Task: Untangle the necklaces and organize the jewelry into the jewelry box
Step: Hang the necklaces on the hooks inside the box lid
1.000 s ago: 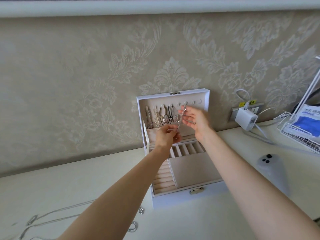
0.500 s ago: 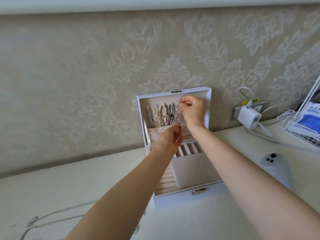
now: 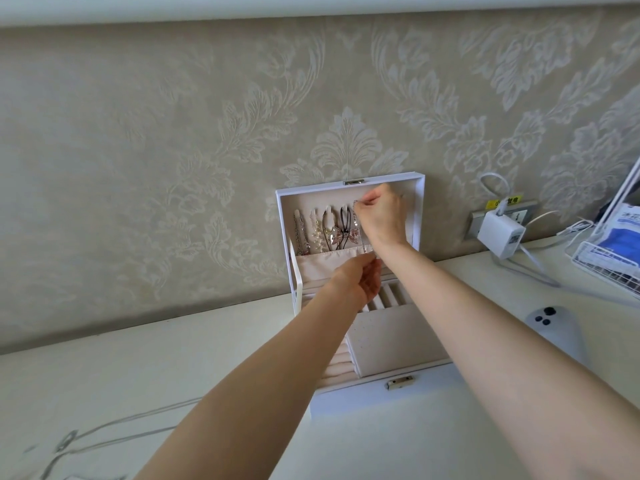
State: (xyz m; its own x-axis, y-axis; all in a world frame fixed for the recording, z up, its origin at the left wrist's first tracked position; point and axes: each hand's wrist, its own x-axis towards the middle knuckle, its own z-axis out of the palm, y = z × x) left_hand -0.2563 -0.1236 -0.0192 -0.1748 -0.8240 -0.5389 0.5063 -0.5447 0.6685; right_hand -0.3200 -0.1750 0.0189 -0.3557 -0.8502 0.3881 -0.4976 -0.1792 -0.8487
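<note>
A white jewelry box [image 3: 349, 393] stands open against the wall, its lid [image 3: 417, 202] upright. Several necklaces [image 3: 325, 230] hang inside the lid above a beige pouch. A thin silver chain [image 3: 359, 226] runs down the lid between my two hands. My right hand [image 3: 382, 216] pinches its top end near the hooks. My left hand [image 3: 360, 280] pinches its lower end at the pouch's rim. More chains [image 3: 79, 441] lie on the tabletop at the lower left.
A white charger [image 3: 500, 237] is plugged into a wall socket right of the box, its cable trailing on the table. A grey phone [image 3: 554, 329] lies face down at the right. A white wire rack [image 3: 609, 258] stands at the far right edge.
My right hand has risen from mid-lid to the row of hooks, carrying the chain's top end. The left hand has lifted slightly, and the chain now hangs straight against the lid.
</note>
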